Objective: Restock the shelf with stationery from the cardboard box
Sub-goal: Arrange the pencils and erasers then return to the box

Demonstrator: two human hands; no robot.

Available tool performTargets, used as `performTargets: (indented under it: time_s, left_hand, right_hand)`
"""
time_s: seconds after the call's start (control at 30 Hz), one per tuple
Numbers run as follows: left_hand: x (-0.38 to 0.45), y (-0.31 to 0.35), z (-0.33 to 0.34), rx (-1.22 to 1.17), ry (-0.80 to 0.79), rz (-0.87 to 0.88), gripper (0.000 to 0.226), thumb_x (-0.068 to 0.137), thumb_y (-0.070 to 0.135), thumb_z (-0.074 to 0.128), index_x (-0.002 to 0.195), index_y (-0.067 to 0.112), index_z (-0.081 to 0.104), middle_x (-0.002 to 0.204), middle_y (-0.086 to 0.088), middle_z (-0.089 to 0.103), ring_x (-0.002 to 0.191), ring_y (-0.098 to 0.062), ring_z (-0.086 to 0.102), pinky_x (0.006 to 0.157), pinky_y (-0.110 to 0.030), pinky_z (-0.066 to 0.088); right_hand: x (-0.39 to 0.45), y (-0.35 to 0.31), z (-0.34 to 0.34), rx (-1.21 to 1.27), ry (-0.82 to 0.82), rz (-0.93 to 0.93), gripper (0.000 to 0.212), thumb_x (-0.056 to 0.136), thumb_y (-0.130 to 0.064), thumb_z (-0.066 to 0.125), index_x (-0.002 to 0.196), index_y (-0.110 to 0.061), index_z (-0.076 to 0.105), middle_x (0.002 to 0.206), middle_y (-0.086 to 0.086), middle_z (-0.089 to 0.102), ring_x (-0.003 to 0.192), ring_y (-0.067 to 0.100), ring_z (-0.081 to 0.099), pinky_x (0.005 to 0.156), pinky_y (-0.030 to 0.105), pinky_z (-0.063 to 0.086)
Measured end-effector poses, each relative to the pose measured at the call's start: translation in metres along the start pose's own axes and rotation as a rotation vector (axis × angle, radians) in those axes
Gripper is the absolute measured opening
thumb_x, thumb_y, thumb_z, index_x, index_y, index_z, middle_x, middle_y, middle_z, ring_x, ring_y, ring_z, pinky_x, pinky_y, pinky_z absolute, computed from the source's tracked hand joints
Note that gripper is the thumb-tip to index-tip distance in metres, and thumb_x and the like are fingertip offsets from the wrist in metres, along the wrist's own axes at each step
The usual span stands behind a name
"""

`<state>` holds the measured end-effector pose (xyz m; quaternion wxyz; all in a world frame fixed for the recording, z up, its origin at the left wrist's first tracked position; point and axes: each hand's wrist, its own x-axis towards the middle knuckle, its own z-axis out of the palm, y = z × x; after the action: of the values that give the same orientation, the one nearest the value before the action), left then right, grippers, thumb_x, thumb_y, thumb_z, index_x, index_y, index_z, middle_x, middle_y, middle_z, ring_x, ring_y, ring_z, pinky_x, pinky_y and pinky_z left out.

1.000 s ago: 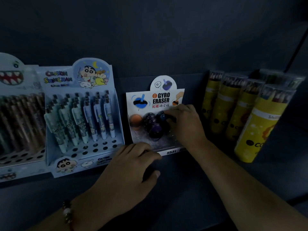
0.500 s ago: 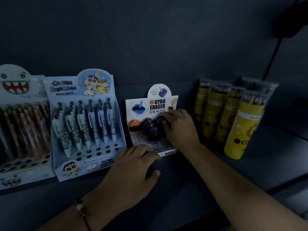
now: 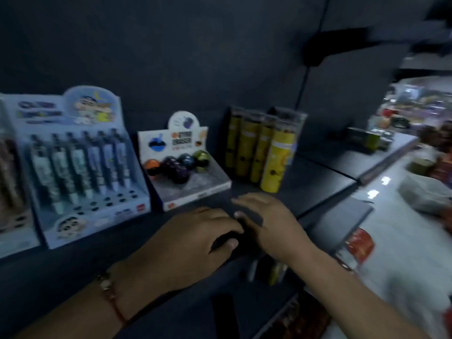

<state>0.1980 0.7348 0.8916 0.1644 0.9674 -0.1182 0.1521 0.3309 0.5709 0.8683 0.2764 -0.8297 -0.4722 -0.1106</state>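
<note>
1. Pen display (image 3: 80, 167) stands far left on the shelf (image 3: 318, 182); eraser display (image 3: 188, 167) just right of it, pencil tubes (image 3: 264, 152) further right.
2. Erasers (image 3: 181, 165): judged light, small, round, prone to roll; pinch singly by the sides.
3. Left hand (image 3: 195, 238) rests on shelf front, fingers loosely curled, holding nothing visible.
4. Right hand (image 3: 269, 223): fingers flat, empty.
5. Change: right hand has left the eraser display; a green eraser now sits there. View has swung right.
</note>
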Motion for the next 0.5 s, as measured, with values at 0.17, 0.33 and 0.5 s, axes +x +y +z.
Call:
performTargets:
  time_s: [0.17,0.33,0.5]
  left_hand:
    - [-0.025,0.065,0.039,-0.130,-0.206,0.305,0.034,0.093,0.060,0.041,0.124,0.051,0.053,0.120,0.033,0.053,0.110,0.012,0.049,0.092,-0.014,0.040]
    - [-0.059,0.138,0.136,-0.251,-0.407,0.414,0.033,0.092,0.057,0.044,0.121,0.048,0.056,0.121,0.033,0.052,0.110,0.012,0.048,0.094,-0.007,0.032]
    - [-0.091,0.231,0.240,-0.383,-0.606,0.530,0.041,0.092,0.062,0.039,0.128,0.049,0.052,0.131,0.034,0.042,0.122,0.013,0.038,0.097,-0.011,0.034]
  right_hand:
    - [-0.169,-0.008,-0.044,-0.039,-0.045,0.241,0.043,0.090,-0.057,0.047,0.129,-0.043,0.060,0.134,-0.029,0.051,0.130,-0.011,0.037,0.109,0.012,0.025]
    - [-0.351,-0.028,-0.059,-0.007,-0.104,0.575,0.032,0.092,-0.054,0.054,0.124,-0.057,0.056,0.129,-0.055,0.033,0.126,-0.025,0.026,0.100,-0.002,0.017]
    - [-0.519,-0.063,-0.063,-0.002,-0.018,1.001,0.043,0.081,-0.047,0.057,0.124,-0.042,0.062,0.126,-0.037,0.054,0.120,-0.010,0.049,0.101,0.004,0.030]
